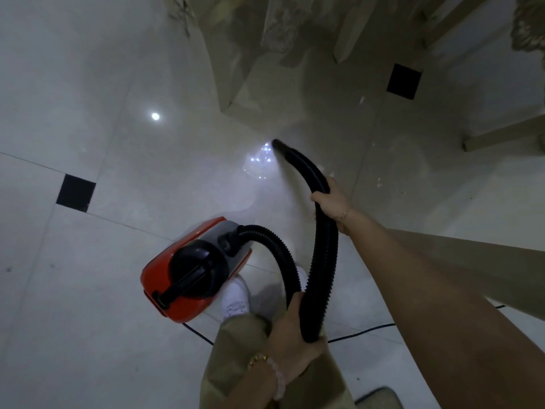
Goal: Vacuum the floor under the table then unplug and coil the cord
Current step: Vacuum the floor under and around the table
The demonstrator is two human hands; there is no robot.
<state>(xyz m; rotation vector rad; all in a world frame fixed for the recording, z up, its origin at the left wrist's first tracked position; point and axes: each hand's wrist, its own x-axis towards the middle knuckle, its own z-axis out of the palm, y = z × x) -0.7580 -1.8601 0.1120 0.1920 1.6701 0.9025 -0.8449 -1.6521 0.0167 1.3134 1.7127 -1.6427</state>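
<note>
A red and grey canister vacuum [188,270] with a black handle stands on the white tile floor by my feet. Its black ribbed hose [323,261] loops from the canister down to my left hand [295,332], which grips the low bend, then rises to my right hand [331,202], which grips it near the nozzle. The nozzle tip [278,144] touches the floor just at the hanging edge of the beige tablecloth [265,69]. A thin black cord [362,330] runs across the floor behind my legs.
Wooden chair or table legs [498,137] stand at the right. Small black inset tiles [76,193] [403,81] mark the floor. Bits of debris lie near the right tile seam [379,183]. A dark mat corner [380,397] shows at the bottom edge.
</note>
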